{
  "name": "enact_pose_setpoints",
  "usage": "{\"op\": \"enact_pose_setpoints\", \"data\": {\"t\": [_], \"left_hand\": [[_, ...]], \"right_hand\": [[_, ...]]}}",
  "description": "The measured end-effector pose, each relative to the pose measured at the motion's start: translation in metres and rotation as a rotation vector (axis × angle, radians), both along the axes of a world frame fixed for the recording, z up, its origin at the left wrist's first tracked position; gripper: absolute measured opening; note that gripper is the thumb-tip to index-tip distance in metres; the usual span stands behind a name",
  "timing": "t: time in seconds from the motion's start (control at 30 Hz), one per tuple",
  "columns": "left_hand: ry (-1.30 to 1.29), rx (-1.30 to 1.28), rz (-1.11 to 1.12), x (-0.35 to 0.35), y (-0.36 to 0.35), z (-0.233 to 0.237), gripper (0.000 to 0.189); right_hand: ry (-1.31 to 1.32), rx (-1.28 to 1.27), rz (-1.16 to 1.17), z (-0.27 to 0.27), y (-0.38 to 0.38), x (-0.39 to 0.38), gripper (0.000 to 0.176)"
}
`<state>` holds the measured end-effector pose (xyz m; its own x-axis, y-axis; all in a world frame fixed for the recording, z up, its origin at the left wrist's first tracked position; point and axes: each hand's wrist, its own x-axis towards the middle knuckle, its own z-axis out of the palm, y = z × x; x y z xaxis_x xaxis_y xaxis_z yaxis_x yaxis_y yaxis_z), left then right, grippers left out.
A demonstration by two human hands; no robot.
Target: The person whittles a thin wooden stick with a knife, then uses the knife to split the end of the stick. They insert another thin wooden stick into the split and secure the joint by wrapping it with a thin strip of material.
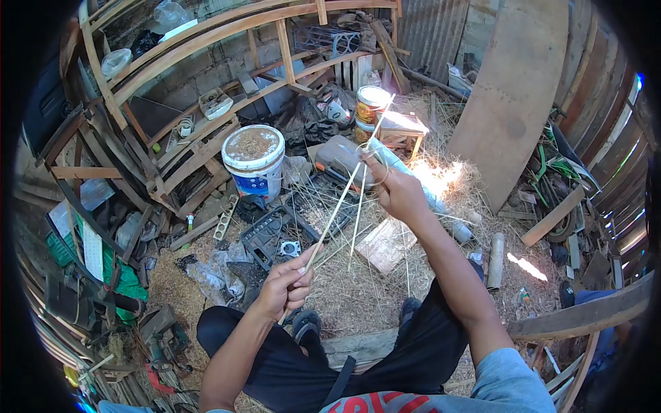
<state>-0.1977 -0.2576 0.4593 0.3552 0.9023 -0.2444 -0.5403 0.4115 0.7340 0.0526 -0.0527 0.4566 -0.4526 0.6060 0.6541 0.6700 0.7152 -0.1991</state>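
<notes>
A long thin bamboo strip (339, 206) runs slantwise between my hands. My left hand (286, 286) grips its lower end above my left knee. My right hand (396, 189) is stretched forward and pinches the upper part, where more thin strips (358, 213) hang down and one tip points up toward the tin. Both hands are closed on the strips. I am seated, with dark trousers and my feet on straw.
A white bucket (253, 160) stands to the far left, a tin can (371, 104) on a small wooden stool (403, 131) ahead. A black plastic tray (279, 234), wooden frames (186, 82), a leaning board (513, 96) and scrap surround the straw-covered floor.
</notes>
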Motion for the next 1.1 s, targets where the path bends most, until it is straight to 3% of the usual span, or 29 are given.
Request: {"op": "enact_pose_setpoints", "data": {"t": [0.2,0.23,0.3,0.33,0.37,0.47,0.57,0.6,0.67,0.8,0.93,1.1], "left_hand": [[0.058,-0.035,-0.061,0.001,-0.006,-0.004,0.054],[0.045,-0.058,-0.04,0.002,-0.008,-0.007,0.052],[0.048,-0.072,-0.102,0.0,-0.013,-0.012,0.052],[0.051,-0.08,-0.131,-0.002,-0.016,-0.014,0.053],[0.034,-0.115,-0.151,-0.006,-0.018,-0.016,0.054],[-0.105,-0.122,-0.033,-0.005,-0.015,-0.018,0.057],[-0.162,-0.083,0.062,-0.007,0.004,-0.016,0.06],[-0.21,-0.042,0.062,-0.008,0.011,-0.015,0.06],[-0.26,0.009,0.06,-0.007,0.025,-0.008,0.059],[-0.194,0.121,0.09,0.004,0.066,0.017,0.06],[-0.04,0.2,0.042,0.009,0.115,0.039,0.059],[0.019,0.22,0.027,0.029,0.132,0.046,0.057]], "right_hand": [[0.125,-0.215,-0.172,0.009,0.03,0.032,0.05],[0.141,-0.16,-0.239,0.005,0.038,0.041,0.039],[0.421,-0.122,-0.317,-0.032,0.094,0.077,0.034],[0.487,-0.305,-0.454,-0.042,0.116,0.102,0.034],[0.49,-0.166,-0.384,-0.076,0.142,0.136,0.04],[0.819,-0.751,-0.489,-0.092,0.127,0.154,0.039],[0.663,-1.092,-0.319,-0.084,0.108,0.11,0.039],[0.63,-1.15,-0.173,-0.043,0.072,0.081,0.036],[0.654,-1.019,0.049,-0.026,0.04,0.034,0.035],[0.659,-0.749,0.261,-0.004,-0.015,-0.021,0.047],[0.729,-0.732,0.309,0.018,-0.038,-0.032,0.048],[0.588,-0.576,0.284,0.025,-0.034,-0.024,0.046]]}}
